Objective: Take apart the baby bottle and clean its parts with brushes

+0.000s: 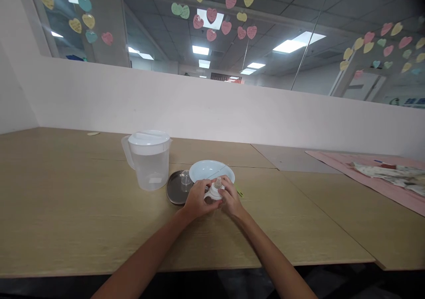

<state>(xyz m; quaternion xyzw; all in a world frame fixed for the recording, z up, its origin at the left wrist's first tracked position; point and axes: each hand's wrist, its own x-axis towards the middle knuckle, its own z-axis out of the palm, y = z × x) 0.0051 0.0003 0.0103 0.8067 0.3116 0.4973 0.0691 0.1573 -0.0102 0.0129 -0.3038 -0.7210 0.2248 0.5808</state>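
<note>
Both hands are closed around a baby bottle, its pale teat pointing up above a white collar with a handle. My left hand grips it from the left, at the handle. From the right, my right hand has its fingers on the collar. Most of the bottle's body is hidden by the hands. Just behind them lies a light blue bowl with a thin clear line, perhaps a stick, across it. A dark metal tray sits to the left, carrying a clear domed cap.
A clear lidded pitcher with liquid stands left of the tray. Something thin and green shows beside my right hand. On the far right, a pink cloth holds patterned fabric and a blue pen. A white wall closes the table's back.
</note>
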